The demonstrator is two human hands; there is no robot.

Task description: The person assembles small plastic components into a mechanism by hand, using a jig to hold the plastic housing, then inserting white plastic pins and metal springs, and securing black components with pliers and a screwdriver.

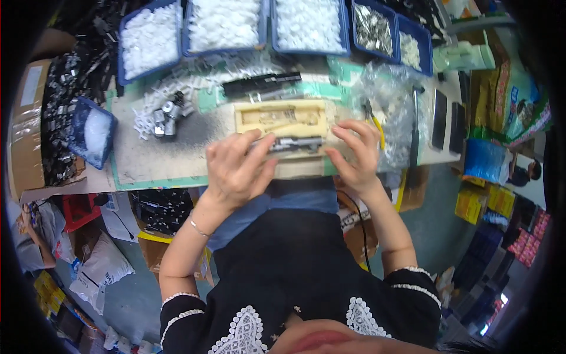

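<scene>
Since the slim grey part (295,143) lies sideways along the cream fixture (240,120) in the head view, its ends point handwards: left hand (236,168) is nearer, fingers curled, can't tell if pinching; right hand (361,154) is spread just beyond the other end. White sack (97,283) has lettering, fyi.

Left hand (237,168) is partly covering left end of grey part (296,143); white pieces (224,25) are blurring together; central blue bin (311,52) is crossing upper edge.
</scene>
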